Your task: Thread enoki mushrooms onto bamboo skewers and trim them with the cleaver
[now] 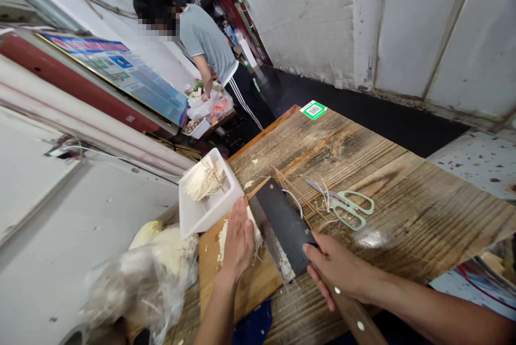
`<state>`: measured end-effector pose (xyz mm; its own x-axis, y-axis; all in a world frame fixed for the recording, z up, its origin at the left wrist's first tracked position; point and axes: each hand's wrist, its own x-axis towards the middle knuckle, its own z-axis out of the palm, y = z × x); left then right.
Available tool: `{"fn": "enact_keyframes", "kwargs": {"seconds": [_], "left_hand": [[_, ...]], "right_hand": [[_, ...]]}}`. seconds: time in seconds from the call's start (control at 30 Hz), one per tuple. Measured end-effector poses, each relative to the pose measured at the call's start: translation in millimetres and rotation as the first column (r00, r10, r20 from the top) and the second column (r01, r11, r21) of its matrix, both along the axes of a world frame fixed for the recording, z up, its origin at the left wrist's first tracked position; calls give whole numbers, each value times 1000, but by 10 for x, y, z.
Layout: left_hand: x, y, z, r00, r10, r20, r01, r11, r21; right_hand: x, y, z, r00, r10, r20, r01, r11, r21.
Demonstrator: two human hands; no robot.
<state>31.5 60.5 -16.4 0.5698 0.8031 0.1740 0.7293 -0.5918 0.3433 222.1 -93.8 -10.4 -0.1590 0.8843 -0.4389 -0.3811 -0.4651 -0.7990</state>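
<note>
In the head view my right hand (336,264) is wrapped round the wooden handle of a dark, broad cleaver (282,221). The blade lies tilted over the right part of a wooden cutting board (213,286). My left hand (241,237) rests over the board with its fingers stretched out and close together. Beside it, partly hidden by hand and blade, is a pale white piece of food (255,224); its kind is unclear. Small white chopped bits (221,240) lie left of that hand. A white plastic box (191,221) behind it holds pale, thin food (203,181) on sticks.
Green-handled scissors (350,208) and several thin wooden skewers (296,192) lie on the wooden table (387,173). A clear plastic bag (153,280) with pale contents is at the left. A QR-code card (314,110) sits at the far edge. Another person (209,44) stands beyond, handling bags.
</note>
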Motion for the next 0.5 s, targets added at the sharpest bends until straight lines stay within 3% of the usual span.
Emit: {"fn": "enact_keyframes", "kwargs": {"seconds": [0.5], "left_hand": [[36,29,-8,999,-19,-49,19,1000,2]], "right_hand": [[-10,158,42,999,12,31,-11,1000,-5]]}}
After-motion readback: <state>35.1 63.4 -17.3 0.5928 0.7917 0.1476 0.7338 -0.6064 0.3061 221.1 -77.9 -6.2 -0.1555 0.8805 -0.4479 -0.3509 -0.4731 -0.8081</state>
